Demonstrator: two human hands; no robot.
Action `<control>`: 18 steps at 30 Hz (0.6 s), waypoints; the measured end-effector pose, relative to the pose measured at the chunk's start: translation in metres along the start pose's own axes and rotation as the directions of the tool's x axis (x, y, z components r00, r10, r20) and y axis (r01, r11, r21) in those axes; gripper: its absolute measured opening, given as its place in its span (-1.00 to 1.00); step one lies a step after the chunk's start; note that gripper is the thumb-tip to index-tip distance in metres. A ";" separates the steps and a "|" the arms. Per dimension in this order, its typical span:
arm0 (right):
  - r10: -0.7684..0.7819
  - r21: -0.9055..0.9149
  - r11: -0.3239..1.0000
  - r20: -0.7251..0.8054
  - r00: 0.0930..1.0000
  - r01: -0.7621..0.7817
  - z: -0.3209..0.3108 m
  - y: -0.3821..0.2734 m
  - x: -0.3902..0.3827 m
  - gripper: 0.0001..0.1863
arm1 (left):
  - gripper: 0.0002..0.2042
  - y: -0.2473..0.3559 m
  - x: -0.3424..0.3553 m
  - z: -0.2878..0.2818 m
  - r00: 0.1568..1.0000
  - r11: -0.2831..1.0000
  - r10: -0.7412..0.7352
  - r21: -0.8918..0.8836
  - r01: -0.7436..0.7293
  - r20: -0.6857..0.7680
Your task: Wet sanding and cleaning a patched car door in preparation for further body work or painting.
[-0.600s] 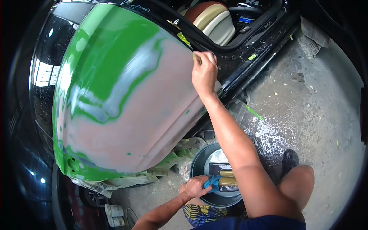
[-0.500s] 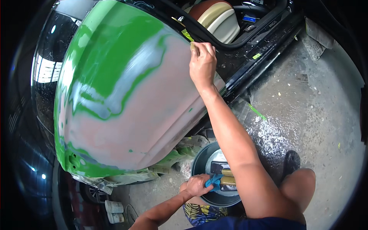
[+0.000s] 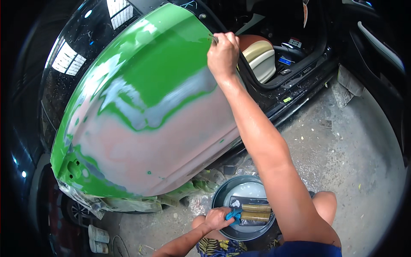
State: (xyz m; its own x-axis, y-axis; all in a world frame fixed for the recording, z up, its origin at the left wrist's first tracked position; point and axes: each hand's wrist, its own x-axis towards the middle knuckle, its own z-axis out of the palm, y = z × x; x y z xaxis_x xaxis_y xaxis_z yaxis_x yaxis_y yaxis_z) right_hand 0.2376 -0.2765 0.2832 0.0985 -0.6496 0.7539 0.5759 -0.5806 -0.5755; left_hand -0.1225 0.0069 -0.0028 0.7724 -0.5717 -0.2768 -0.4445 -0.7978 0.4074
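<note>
A curved car panel (image 3: pixel 162 64), green with sanded pinkish and grey patches, fills the upper left. At its upper right edge my right hand (image 3: pixel 224 55) is closed on a small olive-grey piece (image 3: pixel 214 39), mostly hidden by the fingers. Low in the view, my left hand (image 3: pixel 217 218) grips a crumpled blue cloth (image 3: pixel 233 216) over a round grey tub (image 3: pixel 219 191) of whitish water. Beside the cloth in the tub lie tan rounded blocks (image 3: pixel 256 216) and dark flat pieces (image 3: pixel 239 201). My right forearm hides part of the tub's right side.
A black car doorway with a cream and brown seat (image 3: pixel 259 60) is at upper right, beside an open door (image 3: pixel 381 73). Crumpled masking paper (image 3: pixel 180 195) lines the panel's lower edge. White pails (image 3: pixel 98 239), a hose and a car wheel (image 3: pixel 79 212) are at lower left on concrete.
My right hand has moved up along the panel's edge. The view has swung, showing more of the dark glass and open door. My left hand still grips the cloth at the tub.
</note>
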 end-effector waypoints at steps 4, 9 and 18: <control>-0.138 -0.096 0.986 0.009 0.990 0.139 0.053 -0.024 0.067 -0.85 | -0.68 0.004 0.011 -0.002 1.000 1.000 0.012 -0.018 -0.012 -0.001; -0.110 -0.100 0.988 0.100 0.989 0.120 -0.003 0.002 -0.001 -0.84 | -0.68 -0.003 0.003 0.000 0.999 0.999 0.023 -0.034 -0.025 -0.039; -0.186 -0.156 0.968 0.080 0.979 0.197 0.046 -0.013 0.060 -0.85 | -0.68 0.001 0.013 0.002 0.999 0.999 0.028 -0.028 -0.029 -0.033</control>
State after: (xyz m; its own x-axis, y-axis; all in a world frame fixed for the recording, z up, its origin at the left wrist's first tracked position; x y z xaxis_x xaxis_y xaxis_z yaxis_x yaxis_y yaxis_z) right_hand 0.2731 -0.2853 0.3510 0.0542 -0.4889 0.8707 0.4505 -0.7662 -0.4582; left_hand -0.1143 -0.0017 -0.0075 0.7742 -0.5874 -0.2359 -0.4538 -0.7749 0.4400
